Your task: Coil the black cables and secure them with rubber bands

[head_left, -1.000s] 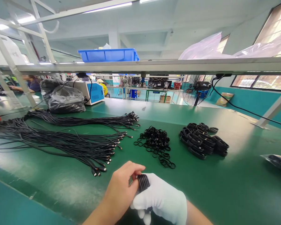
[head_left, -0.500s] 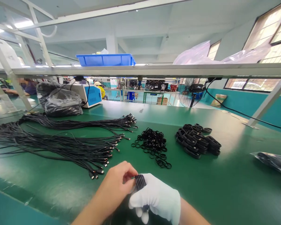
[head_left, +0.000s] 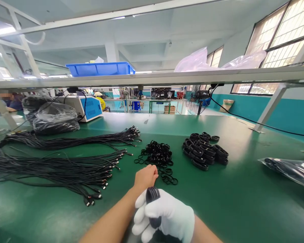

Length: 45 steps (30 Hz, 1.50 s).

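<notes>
My right hand point(head_left: 169, 214), in a white glove, grips a coiled black cable point(head_left: 152, 195) near the front of the table. Its thumb lies across the coil and the other fingers wrap behind it. My bare left hand point(head_left: 145, 178) is beyond the coil, at the near edge of a pile of small black rings point(head_left: 158, 152). The left fingers are curled and pressed together; their tips are hidden, and I cannot make out what is in them. A few loose rings point(head_left: 170, 180) lie just right of that hand.
Two long bundles of black cables point(head_left: 73, 170) stretch across the left side of the green table point(head_left: 218, 202). Wound cables point(head_left: 202, 150) are heaped to the right. A clear bag point(head_left: 291, 170) lies at the far right. Overhead, a shelf point(head_left: 152, 78) carries a blue tray point(head_left: 100, 69).
My left hand has left the coil and moved forward to the rings, its fingers curling in. The right hand still holds the coiled cable. The view has shifted to the right.
</notes>
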Available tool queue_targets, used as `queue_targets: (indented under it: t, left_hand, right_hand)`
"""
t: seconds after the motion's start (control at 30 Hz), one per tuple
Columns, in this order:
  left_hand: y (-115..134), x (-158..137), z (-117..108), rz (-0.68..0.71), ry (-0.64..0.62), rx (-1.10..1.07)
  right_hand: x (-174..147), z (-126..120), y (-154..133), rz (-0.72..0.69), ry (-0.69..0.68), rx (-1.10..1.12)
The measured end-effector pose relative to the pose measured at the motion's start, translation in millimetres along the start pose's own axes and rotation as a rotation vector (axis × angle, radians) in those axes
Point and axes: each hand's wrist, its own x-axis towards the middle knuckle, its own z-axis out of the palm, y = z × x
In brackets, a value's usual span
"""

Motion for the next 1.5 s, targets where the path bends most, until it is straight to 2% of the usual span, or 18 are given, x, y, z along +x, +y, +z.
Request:
queue_targets:
  t: [0.13,0.27,0.33,0.47,0.5,0.6,0.7,0.77,0.83,0.97,1.07,1.17,1.27,1.33,1.4,1.5]
  left_hand:
    - [-0.8,-11.0,-15.7,-0.072,0.010,-0.110]
    - [-0.7,-53.2,-36.1,-0.116,-0.020,-0.358]
    - [0.4,-77.3,-37.1,-0.140,-0.061,-0.524]
    - [1.4,-105.9,-23.9,-0.242,-0.101,-1.033]
    - [1.3,-108.8,-20.5,-0.256,-0.091,-1.111]
    - [1.5,-115.0,-16.9,-0.239,-0.056,-1.162]
    - [3.2,-120.7,-24.0,-0.172,-0.092,-1.156]
    - [4.1,-121.9,-32.3,-0.100,-0.145,-1.047]
    - [4.0,-119.4,-41.2,-0.037,-0.137,-0.773]
    - [4.7,-111.8,-57.3,-0.002,-0.091,-0.135]
    - [10.3,-112.4,-68.3,0.054,-0.099,0.077]
    - [15.5,-116.7,-76.0,0.043,-0.063,0.111]
    - [15.3,-120.4,-76.7,0.061,-0.080,-0.025]
    - [14.2,-122.4,-73.8,0.071,-0.115,-0.140]
    - [14.3,-124.6,-69.9,0.065,-0.153,-0.195]
    - [17.9,-127.6,-64.7,0.033,-0.182,-0.156]
  right_hand:
    - [1.0,-7.2,-4.6,-0.043,0.160,-0.012]
    - [3.3,0.4,-12.6,-0.154,0.505,-0.222]
    - [5.1,6.1,-14.1,-0.196,0.618,-0.276]
    - [9.3,11.9,-6.7,-0.211,0.689,-0.411]
    - [10.0,11.9,-3.6,-0.234,0.702,-0.474]
    - [10.7,10.6,3.9,-0.333,0.758,-0.683]
    - [9.2,10.9,5.3,-0.347,0.823,-0.862]
    - [7.6,12.2,4.7,-0.344,0.831,-0.936]
    - [5.9,13.6,5.1,-0.359,0.808,-0.964]
    - [3.4,15.0,7.5,-0.375,0.758,-0.955]
    - [1.7,15.5,3.4,-0.344,0.691,-0.881]
    - [-0.1,15.6,-4.6,-0.183,0.575,-0.694]
    - [0.0,13.9,-6.3,0.011,0.396,-0.549]
    - [2.2,10.4,-1.4,0.070,0.320,-0.551]
    - [5.6,4.9,6.1,0.049,0.327,-0.608]
    - [9.3,-4.7,16.3,-0.114,0.370,-0.747]
